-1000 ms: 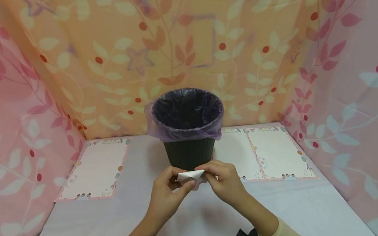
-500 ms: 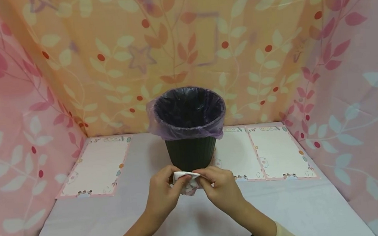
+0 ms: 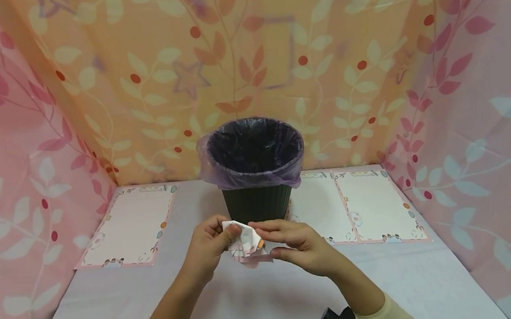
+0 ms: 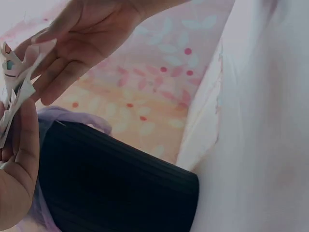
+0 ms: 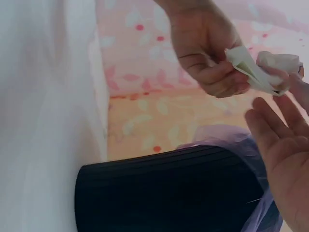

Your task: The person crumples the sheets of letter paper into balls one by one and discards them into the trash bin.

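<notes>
A crumpled, folded sheet of printed paper (image 3: 246,241) is held above the table, in front of the bin. My left hand (image 3: 208,247) pinches its left side, thumb on top and curled fingers behind. On the other side, my right hand (image 3: 301,244) has its fingers extended, with the fingertips at the paper's right edge. In the right wrist view the left hand (image 5: 205,50) grips the paper (image 5: 256,72), and the right hand (image 5: 289,164) shows loose fingers beside it. Behind both hands stands a dark ribbed bin (image 3: 259,202), lined with a purple plastic bag (image 3: 257,179).
One bordered sheet (image 3: 126,226) lies flat on the left of the white table (image 3: 127,307). Two more, including the rightmost sheet (image 3: 378,207), lie right of the bin. Leaf-patterned curtains (image 3: 141,103) surround the table's back and sides.
Both hands pinched the paper between them before. Now the right hand's fingers have straightened and loosened, while the left hand has shifted slightly left with the paper, more of which shows.
</notes>
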A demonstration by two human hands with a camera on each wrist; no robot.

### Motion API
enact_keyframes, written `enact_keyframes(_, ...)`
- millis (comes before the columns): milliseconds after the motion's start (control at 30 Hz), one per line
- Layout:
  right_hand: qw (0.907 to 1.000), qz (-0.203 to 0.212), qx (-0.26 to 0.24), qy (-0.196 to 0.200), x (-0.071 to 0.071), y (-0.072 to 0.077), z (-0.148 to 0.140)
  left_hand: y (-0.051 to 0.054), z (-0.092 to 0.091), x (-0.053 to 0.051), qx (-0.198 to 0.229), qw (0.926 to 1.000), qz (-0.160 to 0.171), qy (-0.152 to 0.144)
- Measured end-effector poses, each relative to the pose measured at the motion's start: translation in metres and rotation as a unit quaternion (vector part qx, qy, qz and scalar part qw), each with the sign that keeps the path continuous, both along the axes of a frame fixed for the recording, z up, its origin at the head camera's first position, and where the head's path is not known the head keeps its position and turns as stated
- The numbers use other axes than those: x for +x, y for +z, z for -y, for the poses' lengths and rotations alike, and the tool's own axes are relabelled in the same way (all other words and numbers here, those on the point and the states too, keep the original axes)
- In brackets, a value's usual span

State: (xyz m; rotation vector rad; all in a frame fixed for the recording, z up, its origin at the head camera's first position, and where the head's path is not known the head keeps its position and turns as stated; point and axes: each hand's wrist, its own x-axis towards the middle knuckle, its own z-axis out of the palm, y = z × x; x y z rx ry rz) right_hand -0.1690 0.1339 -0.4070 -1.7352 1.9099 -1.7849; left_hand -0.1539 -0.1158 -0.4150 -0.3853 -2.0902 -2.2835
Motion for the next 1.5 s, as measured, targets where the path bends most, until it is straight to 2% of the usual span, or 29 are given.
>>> enact_keyframes(100, 0.9994, 0.004, -0.030, -0.014, -0.001, -0.005, 0.003, -0.004, -0.005, 0.001, -0.012, 0.9999, 0.000, -0.003)
enact_keyframes(200, 0.9979, 0.036, -0.040, -0.036, 0.000, -0.006, 0.004, -0.008, -0.011, 0.004, -0.036, 0.9993, 0.002, -0.005)
enact_keyframes(367, 0.9900, 0.097, 0.033, -0.098, 0.009, 0.000, 0.005, -0.009, -0.017, 0.011, -0.082, 0.9966, -0.011, -0.007)
enact_keyframes(500, 0.9796, 0.117, 0.072, -0.147, 0.016, 0.002, 0.007, -0.009, -0.022, 0.016, -0.111, 0.9933, -0.026, 0.018)
enact_keyframes(600, 0.9739, 0.110, 0.075, -0.184, 0.019, 0.000, 0.010, -0.008, -0.024, 0.019, -0.126, 0.9898, -0.041, 0.053)
enact_keyframes(767, 0.9672, 0.101, 0.076, -0.220, 0.020, -0.004, 0.012, -0.007, -0.027, 0.022, -0.153, 0.9820, -0.081, 0.075)
enact_keyframes(867, 0.9609, 0.097, 0.072, -0.249, 0.017, -0.007, 0.012, -0.004, -0.027, 0.022, -0.162, 0.9822, -0.081, 0.048)
enact_keyframes(1000, 0.9465, 0.078, 0.065, -0.306, 0.013, -0.011, 0.013, -0.002, -0.027, 0.023, -0.154, 0.9867, -0.047, -0.023)
enact_keyframes(1067, 0.9405, 0.056, 0.062, -0.329, 0.012, -0.013, 0.014, -0.003, -0.027, 0.024, -0.159, 0.9860, -0.039, -0.034)
enact_keyframes(1133, 0.9382, 0.030, 0.058, -0.340, 0.014, -0.014, 0.016, -0.003, -0.028, 0.025, -0.161, 0.9859, -0.038, -0.025)
enact_keyframes(1233, 0.9390, -0.001, 0.048, -0.340, 0.018, -0.014, 0.018, -0.003, -0.029, 0.024, -0.149, 0.9881, -0.038, -0.004)
enact_keyframes(1300, 0.9446, -0.011, 0.049, -0.325, 0.018, -0.011, 0.017, -0.004, -0.029, 0.022, -0.127, 0.9914, -0.033, -0.002)
enact_keyframes(1367, 0.9564, -0.006, 0.054, -0.287, 0.017, -0.006, 0.014, -0.004, -0.026, 0.020, -0.100, 0.9946, -0.028, -0.005)
enact_keyframes(1500, 0.9825, 0.022, 0.068, -0.172, 0.011, 0.000, 0.003, -0.002, -0.019, 0.015, -0.041, 0.9985, -0.032, -0.013)
